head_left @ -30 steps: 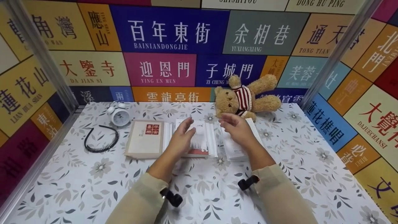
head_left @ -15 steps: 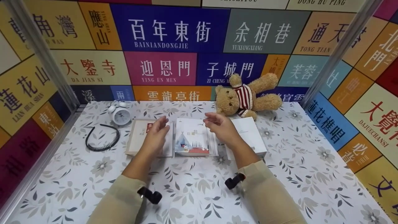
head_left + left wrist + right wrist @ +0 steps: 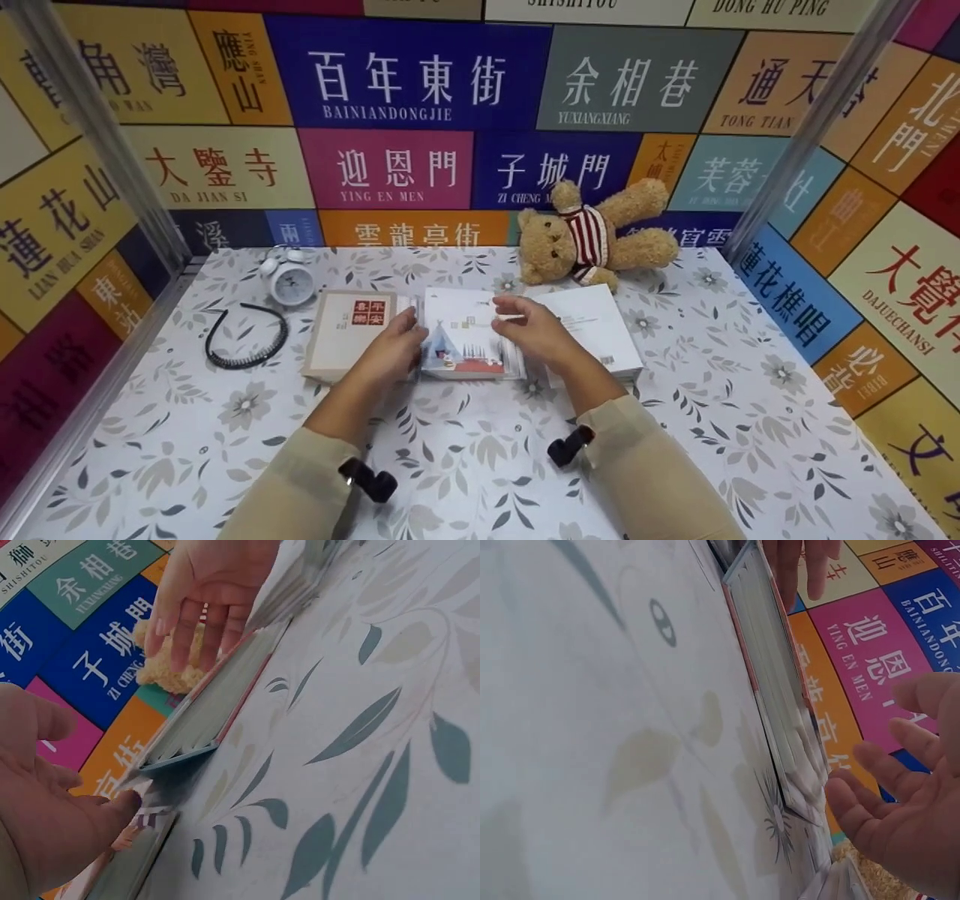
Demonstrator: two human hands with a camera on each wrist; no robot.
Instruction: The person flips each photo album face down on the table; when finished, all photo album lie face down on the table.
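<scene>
Three thick books lie in a row on the patterned tabletop. The middle book (image 3: 459, 306) has a white cover with a tent scene. To its left is a beige book (image 3: 345, 341) bearing red square characters; to its right, a white book (image 3: 604, 326). My left hand (image 3: 390, 346) is over the beige book's right edge, fingers loosely bent beside the middle book's left side. My right hand (image 3: 536, 331) hovers at the middle book's right edge with relaxed, slightly curved fingers. In the right wrist view, a gap shows between the right hand (image 3: 904, 780) and the book's page edges (image 3: 769, 660).
A teddy bear (image 3: 581, 238) in a striped top lies behind the white book. At the back left stands a white alarm clock (image 3: 291, 281), with a black headband (image 3: 247, 360) in front of it. Sign-printed walls (image 3: 405, 75) enclose the back and sides.
Both hands have shifted left from over the middle and white books. In the last half second the left hand came slightly right and lower, towards the middle book. The books stay put.
</scene>
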